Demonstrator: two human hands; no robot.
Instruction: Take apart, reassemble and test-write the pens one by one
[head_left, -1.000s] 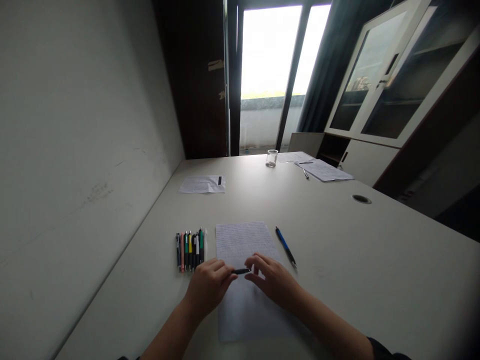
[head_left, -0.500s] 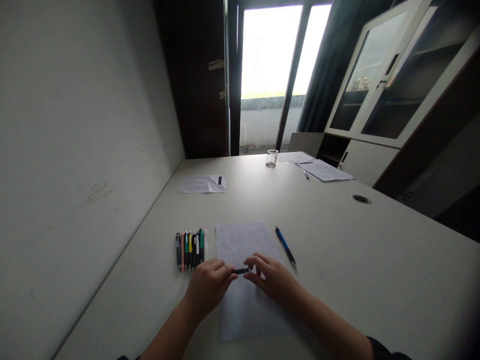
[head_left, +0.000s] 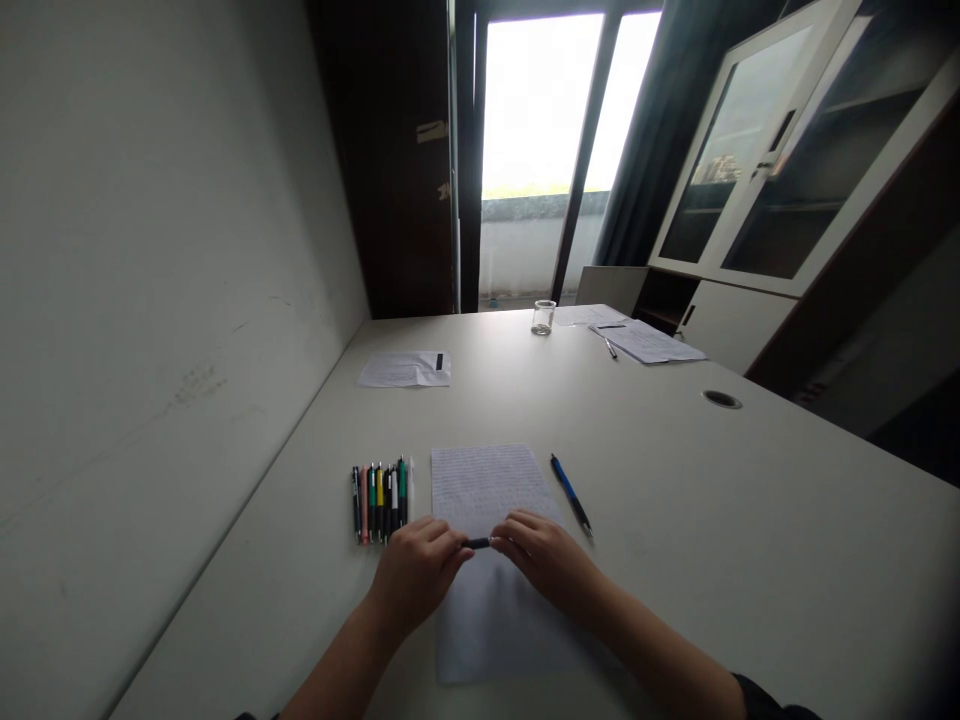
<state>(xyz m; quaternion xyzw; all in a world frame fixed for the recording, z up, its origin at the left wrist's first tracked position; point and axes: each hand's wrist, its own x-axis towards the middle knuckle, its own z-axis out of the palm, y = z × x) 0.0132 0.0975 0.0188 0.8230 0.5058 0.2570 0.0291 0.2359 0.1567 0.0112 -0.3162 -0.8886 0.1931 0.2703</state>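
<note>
My left hand (head_left: 421, 562) is closed around a dark pen (head_left: 476, 543), with a short length of it sticking out to the right. At that free end, my right hand (head_left: 546, 556) has its thumb and fingertips pinched together on the pen's tip. Both hands are above a lined sheet of paper (head_left: 487, 475), whose upper part bears rows of writing. A row of several pens (head_left: 380, 500) in different colours lies just left of the sheet, close to my left hand. To the right of the paper, a blue and black pen (head_left: 571, 495) lies at a slant.
Farther back on the white table (head_left: 480, 400) are a creased paper (head_left: 405, 369), a clear glass (head_left: 543, 317) and a stack of papers (head_left: 649, 341) with a pen (head_left: 610, 348) beside it. A round cable hole (head_left: 722, 399) is at right. The wall (head_left: 187, 300) runs along the left edge.
My right hand's fingers have closed from a loose, parted curl onto the pen's tip. My left hand and the pens on the table have stayed in place.
</note>
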